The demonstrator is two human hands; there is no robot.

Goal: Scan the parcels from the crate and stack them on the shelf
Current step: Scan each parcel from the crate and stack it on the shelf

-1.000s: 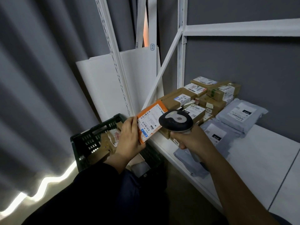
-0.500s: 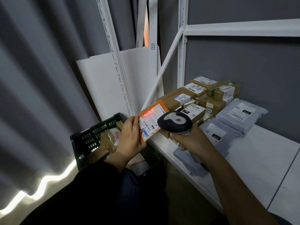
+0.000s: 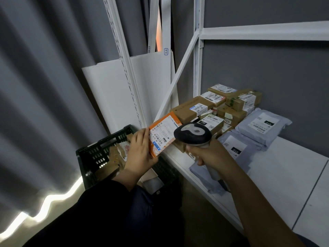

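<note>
The orange parcel is grasped by the left grip, fingers wrapped round its edge, above the dark crate. The scanner is clenched in the right grip, just beside the parcel at three o'clock. The white shelf, further toward three o'clock, is loaded with brown boxes and grey mailers; a grey curtain is hung at nine. A white barcode label is shown on the parcel's face.

We seem to stand in a dimly lit parcel storeroom: a white metal shelving rack bears barcode-labelled brown cardboard boxes and grey plastic mailer bags, with a dark green plastic crate of parcels beside it.
</note>
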